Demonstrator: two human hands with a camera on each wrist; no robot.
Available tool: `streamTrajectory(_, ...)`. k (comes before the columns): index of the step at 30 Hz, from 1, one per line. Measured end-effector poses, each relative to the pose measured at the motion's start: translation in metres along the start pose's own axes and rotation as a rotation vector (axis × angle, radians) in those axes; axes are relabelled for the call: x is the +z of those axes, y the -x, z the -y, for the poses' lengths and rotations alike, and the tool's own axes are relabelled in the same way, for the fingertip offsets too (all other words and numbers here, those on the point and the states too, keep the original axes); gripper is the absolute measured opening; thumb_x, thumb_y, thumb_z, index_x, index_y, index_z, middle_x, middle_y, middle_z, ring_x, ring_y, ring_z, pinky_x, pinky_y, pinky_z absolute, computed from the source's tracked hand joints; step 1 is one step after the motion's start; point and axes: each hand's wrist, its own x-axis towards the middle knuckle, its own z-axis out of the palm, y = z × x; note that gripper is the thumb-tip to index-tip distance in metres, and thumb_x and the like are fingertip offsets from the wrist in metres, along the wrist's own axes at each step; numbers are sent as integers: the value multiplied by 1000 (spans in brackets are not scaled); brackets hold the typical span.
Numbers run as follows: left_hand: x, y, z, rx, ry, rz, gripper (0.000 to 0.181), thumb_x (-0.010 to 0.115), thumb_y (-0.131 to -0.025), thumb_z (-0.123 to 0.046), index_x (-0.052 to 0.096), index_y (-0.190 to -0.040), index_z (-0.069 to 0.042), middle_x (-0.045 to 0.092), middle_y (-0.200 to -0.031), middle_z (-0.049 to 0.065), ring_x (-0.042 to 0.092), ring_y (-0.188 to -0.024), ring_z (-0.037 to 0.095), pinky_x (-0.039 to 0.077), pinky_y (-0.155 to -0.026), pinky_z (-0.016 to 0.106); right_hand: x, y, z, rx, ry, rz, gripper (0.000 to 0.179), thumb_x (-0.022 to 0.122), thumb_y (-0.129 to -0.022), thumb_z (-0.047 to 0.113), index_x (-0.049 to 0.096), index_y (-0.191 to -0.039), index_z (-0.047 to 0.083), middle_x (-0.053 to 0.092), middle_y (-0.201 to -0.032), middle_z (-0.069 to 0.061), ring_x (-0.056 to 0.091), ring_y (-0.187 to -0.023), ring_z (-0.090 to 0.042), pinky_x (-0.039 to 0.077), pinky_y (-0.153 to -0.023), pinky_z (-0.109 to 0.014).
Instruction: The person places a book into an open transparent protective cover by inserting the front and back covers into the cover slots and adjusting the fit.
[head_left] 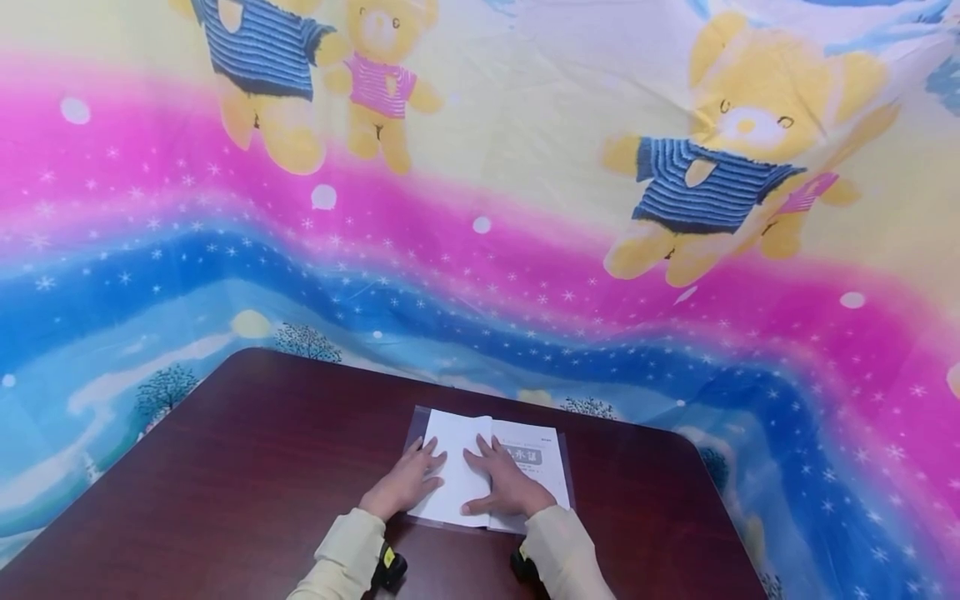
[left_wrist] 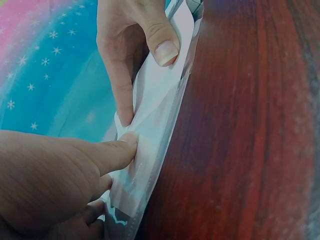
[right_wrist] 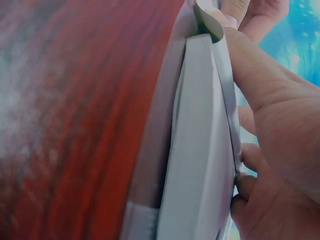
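A book (right_wrist: 192,135) lies opened on the table, its thick block of pages showing in the right wrist view. A white leaf (head_left: 459,508) covers its left part, and a printed page (head_left: 553,479) with a grey title box shows on the right. Clear plastic (head_left: 417,423) sticks out past the book's edges. My left hand (head_left: 405,483) rests on the left side of the white leaf, fingers spread. With fingers also spread, my right hand (head_left: 512,485) presses near the leaf's right edge, partly covering the printed title. Both thumbs touch the leaf in the left wrist view.
The dark red-brown table (head_left: 285,475) has rounded far corners. Behind it hangs a cloth (head_left: 480,275) printed with bears and snowflakes. Black wrist cameras are strapped below both pale sleeves (head_left: 345,550).
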Motion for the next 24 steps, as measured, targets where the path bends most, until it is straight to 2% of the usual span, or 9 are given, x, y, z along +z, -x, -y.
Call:
streamTrajectory(8,-1,0,1,17,-26,-8,46,69,-97,-14,60,-140,1,39,-157,26,25,-149,50,33,-114,66,2,-2,2,-36,4,5,96,85,-80,48,40,-157,15,16,-170,-16,6,-155,-46,22,-118,-70)
streamTrajectory(24,-2,3,2,33,-37,-15,44,67,-97,-13,60,-138,3,40,-156,29,27,-148,51,30,-116,66,7,-5,10,-39,36,-3,93,85,-80,47,42,-157,16,17,-169,-16,8,-155,-47,24,-117,-69)
